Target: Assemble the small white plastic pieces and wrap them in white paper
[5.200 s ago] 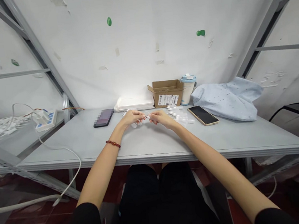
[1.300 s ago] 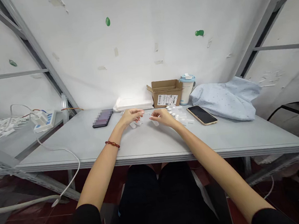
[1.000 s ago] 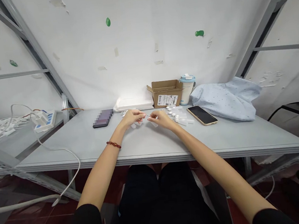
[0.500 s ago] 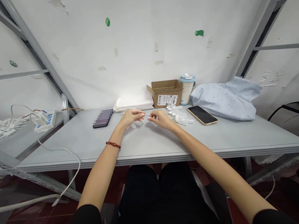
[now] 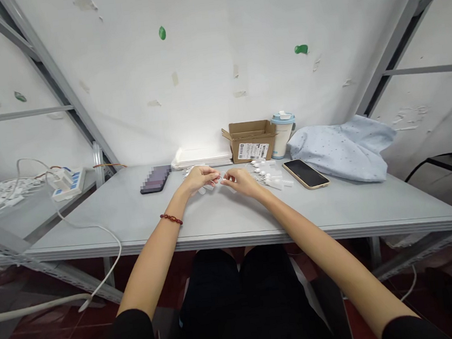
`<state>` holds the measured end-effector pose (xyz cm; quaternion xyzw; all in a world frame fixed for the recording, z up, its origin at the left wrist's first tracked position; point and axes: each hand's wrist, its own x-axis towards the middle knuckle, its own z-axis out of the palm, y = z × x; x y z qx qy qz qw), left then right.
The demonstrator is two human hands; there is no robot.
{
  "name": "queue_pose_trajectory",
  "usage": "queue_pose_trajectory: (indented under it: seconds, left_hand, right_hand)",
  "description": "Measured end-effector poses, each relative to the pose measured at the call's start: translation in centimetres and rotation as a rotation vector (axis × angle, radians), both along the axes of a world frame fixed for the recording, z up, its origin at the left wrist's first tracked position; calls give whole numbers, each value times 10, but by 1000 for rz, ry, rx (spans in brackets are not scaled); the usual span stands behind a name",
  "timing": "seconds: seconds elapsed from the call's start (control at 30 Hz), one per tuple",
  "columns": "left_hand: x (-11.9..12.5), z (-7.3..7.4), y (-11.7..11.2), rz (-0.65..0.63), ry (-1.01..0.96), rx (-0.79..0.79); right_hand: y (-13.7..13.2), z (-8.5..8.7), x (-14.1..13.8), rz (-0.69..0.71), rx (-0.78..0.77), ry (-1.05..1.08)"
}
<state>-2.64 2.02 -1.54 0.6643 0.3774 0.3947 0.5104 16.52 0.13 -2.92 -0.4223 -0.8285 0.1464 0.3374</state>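
Over the middle of the grey table [image 5: 240,223], my left hand [image 5: 201,179] and my right hand [image 5: 238,180] meet almost fingertip to fingertip. Both are closed in a pinch. A small whitish piece [image 5: 221,177] shows between the fingertips; it is too small to name. Beside my right hand lie several small white-ended pieces with clear plastic sleeves [image 5: 270,178]. More white pieces [image 5: 202,190] lie under and behind my left hand, partly hidden by it.
Behind my hands stand white trays [image 5: 202,156], an open cardboard box [image 5: 252,142] and a lidded cup [image 5: 283,134]. A phone [image 5: 306,174] and a pale blue cloth [image 5: 344,150] lie to the right. A dark phone-like object [image 5: 156,179], a power strip [image 5: 69,184] and a white cable [image 5: 108,232] are left.
My two hands have come slightly closer, and their fingertips now nearly touch around the small piece. Objects on the table have stayed in place.
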Motion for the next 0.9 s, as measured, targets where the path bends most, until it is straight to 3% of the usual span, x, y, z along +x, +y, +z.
queue_pose_trajectory:
  seconds: [0.9]
  left_hand:
    - [3, 6, -9, 11, 91, 49]
  right_hand:
    - [-1, -3, -2, -14, -9, 42]
